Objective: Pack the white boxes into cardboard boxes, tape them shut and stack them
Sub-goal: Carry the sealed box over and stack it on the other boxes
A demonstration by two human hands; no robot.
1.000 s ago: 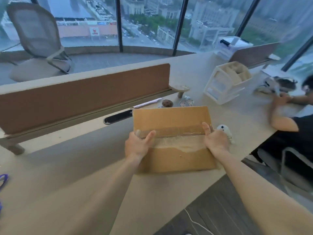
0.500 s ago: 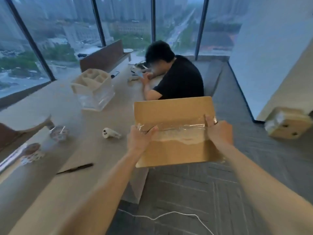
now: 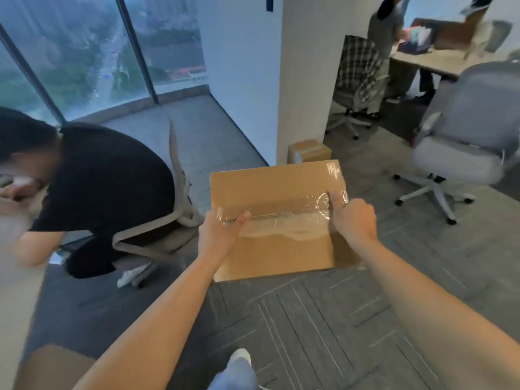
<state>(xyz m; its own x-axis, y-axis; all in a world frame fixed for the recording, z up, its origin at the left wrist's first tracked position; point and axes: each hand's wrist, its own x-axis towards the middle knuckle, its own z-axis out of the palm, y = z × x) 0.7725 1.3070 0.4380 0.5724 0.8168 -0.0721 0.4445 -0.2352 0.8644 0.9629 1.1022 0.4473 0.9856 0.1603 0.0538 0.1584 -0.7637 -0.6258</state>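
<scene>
Head view: the flat brown cardboard box sealed with clear tape (image 3: 278,220) is now held in the air over the grey patterned carpet (image 3: 323,319), having been carried off the desk where it lay a second ago. It is grasped at both sides by the left hand (image 3: 219,235) and right hand (image 3: 354,220). Thumbs are pressed on the tape, and the fingers beneath are probably curled, though hidden. A second taped cardboard box (image 3: 309,152) is seen by the white pillar (image 3: 253,80) ahead. Taping is judged done and stacking begun.
</scene>
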